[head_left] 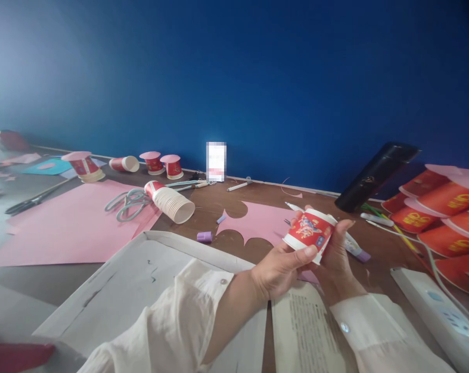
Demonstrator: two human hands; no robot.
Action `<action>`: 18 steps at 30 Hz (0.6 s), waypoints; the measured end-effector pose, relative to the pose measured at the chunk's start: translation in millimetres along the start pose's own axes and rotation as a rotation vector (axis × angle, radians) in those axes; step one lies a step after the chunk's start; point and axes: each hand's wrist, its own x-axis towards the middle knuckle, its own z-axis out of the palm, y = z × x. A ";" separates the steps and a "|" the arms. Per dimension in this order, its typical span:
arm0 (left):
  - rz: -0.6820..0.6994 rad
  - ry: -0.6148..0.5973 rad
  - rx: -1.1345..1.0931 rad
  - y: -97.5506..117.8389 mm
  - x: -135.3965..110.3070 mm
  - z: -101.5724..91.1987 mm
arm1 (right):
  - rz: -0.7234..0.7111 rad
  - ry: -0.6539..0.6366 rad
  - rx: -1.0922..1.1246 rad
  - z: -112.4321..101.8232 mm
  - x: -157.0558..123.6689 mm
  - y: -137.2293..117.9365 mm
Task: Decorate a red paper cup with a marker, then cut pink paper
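Observation:
A red and white paper cup (310, 231) lies on its side between my two hands, above the table on the right. My left hand (279, 269) grips it from the near left, its thumb along the lower edge. At the cup's right side, my right hand (339, 254) supports it, with the thumb sticking out and the other fingers mostly hidden behind the cup. Under and behind the hands is a sheet of pink paper (257, 220) with round pieces cut from its edge. A glue tube with a purple end (356, 247) rests just right of my right hand.
A stack of paper cups (174, 203) lies near a coiled grey cord (129, 203). Red cups with pink discs (424, 212) are piled at right, beside a power strip (444, 311) and a black cylinder (376, 176). A white box lid (141, 290) occupies the front.

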 end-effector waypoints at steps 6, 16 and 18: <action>0.026 0.033 -0.078 -1.6 2.2 -1.4 | 0.055 -0.027 0.026 3.8 -2.1 1.7; 0.041 0.232 -0.191 14.7 9.1 -9.9 | -0.143 0.124 -0.011 -6.9 9.5 8.8; 0.034 0.255 -0.228 16.5 10.6 -13.2 | -0.173 0.137 -0.035 -10.4 11.0 8.7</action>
